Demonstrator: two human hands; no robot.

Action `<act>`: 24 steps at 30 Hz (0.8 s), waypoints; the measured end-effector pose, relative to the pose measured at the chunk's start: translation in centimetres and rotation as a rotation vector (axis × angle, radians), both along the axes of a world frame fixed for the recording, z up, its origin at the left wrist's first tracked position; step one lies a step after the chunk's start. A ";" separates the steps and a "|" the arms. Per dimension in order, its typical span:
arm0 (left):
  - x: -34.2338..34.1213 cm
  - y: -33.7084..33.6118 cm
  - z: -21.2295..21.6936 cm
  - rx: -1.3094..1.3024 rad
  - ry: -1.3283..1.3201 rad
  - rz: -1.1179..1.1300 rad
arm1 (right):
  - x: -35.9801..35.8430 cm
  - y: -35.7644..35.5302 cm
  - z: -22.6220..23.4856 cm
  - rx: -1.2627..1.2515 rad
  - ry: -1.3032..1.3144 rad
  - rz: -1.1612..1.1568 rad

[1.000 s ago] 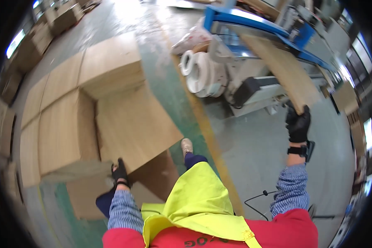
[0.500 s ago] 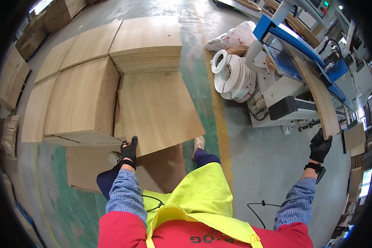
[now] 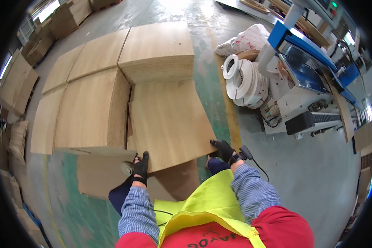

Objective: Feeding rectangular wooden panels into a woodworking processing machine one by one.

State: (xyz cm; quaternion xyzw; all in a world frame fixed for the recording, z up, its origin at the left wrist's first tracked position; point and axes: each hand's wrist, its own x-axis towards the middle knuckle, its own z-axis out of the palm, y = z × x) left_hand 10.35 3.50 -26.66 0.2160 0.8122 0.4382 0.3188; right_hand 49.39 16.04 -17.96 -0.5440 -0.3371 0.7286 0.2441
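A thin square wooden sheet (image 3: 171, 124) lies turned slightly askew on a low stack, its near edge toward me. My left hand (image 3: 141, 166), in a black glove, holds the near left corner with the thumb on top and the other fingers mostly hidden at the edge. At the near right corner, my black-gloved right hand (image 3: 224, 150) is closed on the same sheet, its fingertips partly out of sight. Taller stacks of wooden sheets (image 3: 87, 107) stand directly left of it, and another stack (image 3: 157, 45) rises behind.
To the right stands a blue and white machine (image 3: 304, 66) with a long wooden board (image 3: 341, 109) sticking out toward me. White coiled rolls (image 3: 246, 84) and a white sack (image 3: 248, 39) sit beside it. A brown board (image 3: 99, 175) lies on the floor by my feet.
My right hand has let go of the long board at the machine and come left onto the near right corner of the wooden sheet. My left hand keeps its hold.
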 end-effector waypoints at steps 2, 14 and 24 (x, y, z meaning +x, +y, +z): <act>-1.5 -0.9 -1.2 -0.020 0.742 -0.548 | 1.5 -0.4 3.0 0.056 -0.032 0.111; 14.6 -2.3 22.8 0.765 0.803 -0.904 | 12.6 -17.0 33.0 0.751 -0.323 -0.343; 31.0 5.5 36.9 0.827 -0.915 -1.171 | 7.8 -17.0 30.7 0.592 0.543 -0.669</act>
